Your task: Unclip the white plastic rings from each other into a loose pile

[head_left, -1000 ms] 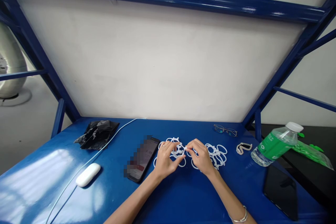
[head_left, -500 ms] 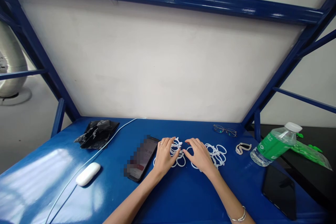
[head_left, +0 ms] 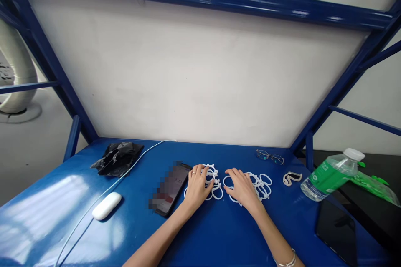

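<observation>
Two heaps of white plastic loops with small knobs, perhaps tied cable ties, lie on the blue tabletop [head_left: 200,242]. My left hand [head_left: 198,185] rests over the left heap of loops [head_left: 217,192], fingers curved and thumb apart from them. The part of that heap beneath the palm is hidden. Over the near side of the right heap of loops [head_left: 265,179] lies my right hand [head_left: 242,187]. Its thumb and fingers are apart, and one loop shows between them. Neither hand visibly grips a loop. A strip of blue table separates the heaps.
Left of my hands lie a phone [head_left: 172,187], a white oval case [head_left: 107,206], a pale cable [head_left: 94,204] and a crumpled black bag [head_left: 119,158]. To the right are eyeglasses [head_left: 270,157], a small whitish band [head_left: 291,178], a tilted water bottle [head_left: 332,175] and a dark tablet-like slab [head_left: 336,227].
My right hand has shifted slightly right, widening the gap between the hands. The left hand stays over its heap. The whole view has also drifted slightly.
</observation>
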`<state>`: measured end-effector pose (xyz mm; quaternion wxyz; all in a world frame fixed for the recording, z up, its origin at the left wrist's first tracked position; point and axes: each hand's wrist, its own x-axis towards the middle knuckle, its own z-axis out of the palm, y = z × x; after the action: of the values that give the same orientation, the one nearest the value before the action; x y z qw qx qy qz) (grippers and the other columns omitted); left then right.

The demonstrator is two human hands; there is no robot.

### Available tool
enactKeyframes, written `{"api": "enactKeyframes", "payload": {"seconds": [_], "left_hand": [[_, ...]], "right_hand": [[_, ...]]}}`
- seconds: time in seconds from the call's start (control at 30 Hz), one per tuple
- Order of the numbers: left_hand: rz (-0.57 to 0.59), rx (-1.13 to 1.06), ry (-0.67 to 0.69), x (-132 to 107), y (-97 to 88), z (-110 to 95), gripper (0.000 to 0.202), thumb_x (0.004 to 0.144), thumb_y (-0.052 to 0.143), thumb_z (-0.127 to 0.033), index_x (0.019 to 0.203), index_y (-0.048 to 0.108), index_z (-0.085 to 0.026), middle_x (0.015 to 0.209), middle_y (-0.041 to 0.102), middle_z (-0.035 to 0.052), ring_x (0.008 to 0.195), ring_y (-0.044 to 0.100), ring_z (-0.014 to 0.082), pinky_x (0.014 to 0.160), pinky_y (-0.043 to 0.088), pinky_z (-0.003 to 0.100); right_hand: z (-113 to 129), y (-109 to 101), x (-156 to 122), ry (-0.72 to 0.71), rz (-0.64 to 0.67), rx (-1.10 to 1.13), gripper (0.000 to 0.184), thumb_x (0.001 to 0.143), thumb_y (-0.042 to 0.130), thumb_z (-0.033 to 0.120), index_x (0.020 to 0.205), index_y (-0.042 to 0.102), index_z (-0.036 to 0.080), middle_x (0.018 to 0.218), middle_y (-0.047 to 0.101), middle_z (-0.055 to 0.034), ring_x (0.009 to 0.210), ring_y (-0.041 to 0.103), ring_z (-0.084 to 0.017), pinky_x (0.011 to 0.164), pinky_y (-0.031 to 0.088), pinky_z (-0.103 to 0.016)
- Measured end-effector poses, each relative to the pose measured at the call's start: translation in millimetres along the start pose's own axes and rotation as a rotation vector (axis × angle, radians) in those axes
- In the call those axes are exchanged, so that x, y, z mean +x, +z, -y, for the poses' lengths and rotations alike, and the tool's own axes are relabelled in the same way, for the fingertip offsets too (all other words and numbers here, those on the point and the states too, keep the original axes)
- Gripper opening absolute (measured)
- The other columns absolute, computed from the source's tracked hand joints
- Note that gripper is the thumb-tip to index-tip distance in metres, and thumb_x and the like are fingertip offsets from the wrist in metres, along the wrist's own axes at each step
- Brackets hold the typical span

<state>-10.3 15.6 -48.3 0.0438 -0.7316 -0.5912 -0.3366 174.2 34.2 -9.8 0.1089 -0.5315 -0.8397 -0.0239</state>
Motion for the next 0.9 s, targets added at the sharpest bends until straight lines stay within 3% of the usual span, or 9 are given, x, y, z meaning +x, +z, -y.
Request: {"api": "enactKeyframes", "payload": {"seconds": [0.2,0.37,0.53,0.7,0.9], "left_hand": [[0.000,0.028,0.016,-1,2.5,1,0.034,0.089,0.051,-0.029,0.122,0.051,-0.019,0.115,0.055,0.0118,0.110,0.049,0.0291,0.087,0.044,0.045],[-0.051,0.063,0.083,-3,3.1,0,0.045,0.088,0.053,-0.030,0.130,0.045,-0.015,0.120,0.054,0.0157,0.116,0.046,0.0329,0.092,0.041,0.049],[-0.058,0.006,0.204,-3,-1.3,-6,0.051,0.081,0.051,-0.015,0.132,0.043,-0.018,0.125,0.053,0.0141,0.120,0.045,0.0314,0.098,0.038,0.049],[-0.077,-0.071,0.254,-2,-7.5,-11,0.054,0.081,0.048,-0.013,0.134,0.041,-0.019,0.122,0.056,0.0126,0.118,0.049,0.0293,0.098,0.039,0.047],[-0.129,-0.091,0.309,-2,-10.7,-13,0.039,0.088,0.046,-0.015,0.126,0.048,-0.018,0.118,0.059,0.0119,0.115,0.052,0.0267,0.096,0.042,0.043]], "right_hand": [[-3,5,1,-0.059,-0.080,0.028,0.029,0.080,0.059,0.020,0.109,0.057,0.022,0.104,0.065,-0.0082,0.095,0.061,-0.027,0.079,0.044,-0.039],[3,-3,3,-0.172,-0.181,0.157,0.042,0.080,0.057,0.017,0.120,0.051,0.024,0.112,0.061,-0.0089,0.100,0.058,-0.029,0.081,0.049,-0.044],[15,-14,1,-0.341,-0.233,0.369,0.054,0.080,0.057,0.014,0.131,0.043,0.027,0.122,0.057,-0.0072,0.112,0.053,-0.025,0.094,0.048,-0.043],[14,-12,0,-0.348,-0.295,0.429,0.057,0.081,0.058,0.015,0.134,0.040,0.026,0.125,0.056,-0.0082,0.116,0.052,-0.025,0.098,0.046,-0.047],[11,-11,0,-0.345,-0.335,0.469,0.054,0.084,0.056,0.017,0.135,0.039,0.025,0.125,0.055,-0.0106,0.117,0.051,-0.026,0.095,0.049,-0.047]]}}
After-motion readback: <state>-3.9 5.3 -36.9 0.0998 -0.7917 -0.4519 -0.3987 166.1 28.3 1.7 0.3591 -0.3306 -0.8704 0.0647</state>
